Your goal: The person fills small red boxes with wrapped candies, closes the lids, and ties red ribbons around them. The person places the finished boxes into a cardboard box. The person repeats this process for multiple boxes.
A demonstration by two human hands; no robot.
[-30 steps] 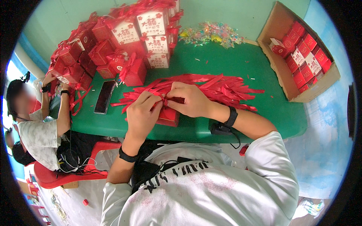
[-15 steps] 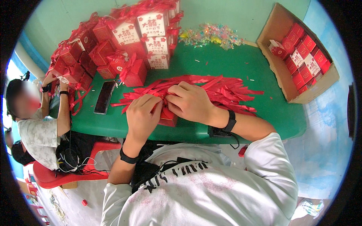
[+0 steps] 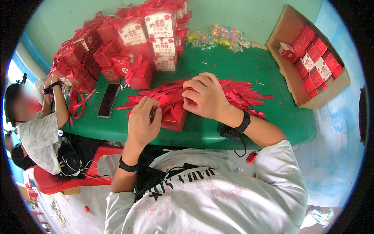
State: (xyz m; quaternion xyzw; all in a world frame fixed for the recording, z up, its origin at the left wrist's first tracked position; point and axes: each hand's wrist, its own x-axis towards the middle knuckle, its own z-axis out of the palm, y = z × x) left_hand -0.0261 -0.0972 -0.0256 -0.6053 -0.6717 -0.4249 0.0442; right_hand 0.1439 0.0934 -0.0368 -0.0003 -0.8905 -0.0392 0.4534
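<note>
A small red gift box (image 3: 174,121) stands near the front edge of the green table, with red ribbon (image 3: 169,106) at its top. My left hand (image 3: 144,121) is at the box's left side, thumb and fingers pinched on the ribbon. On the other side my right hand (image 3: 206,96) is closed on the ribbon too, its fingers curled and partly hiding the strip. Just behind the box lies a heap of loose red ribbons (image 3: 243,93). How the ribbon is looped between my hands is hard to make out.
Red and white gift boxes (image 3: 134,33) are stacked at the back left. Wrapped candies (image 3: 220,38) lie behind, and a cardboard carton (image 3: 286,78) of small boxes stands at the right. A phone (image 3: 109,100) rests on the left, near a co-worker (image 3: 39,134) handling things there.
My hands have drawn apart, the right one moving up and right, the left slightly down and left. More of the box's top now shows. The co-worker's arms have shifted.
</note>
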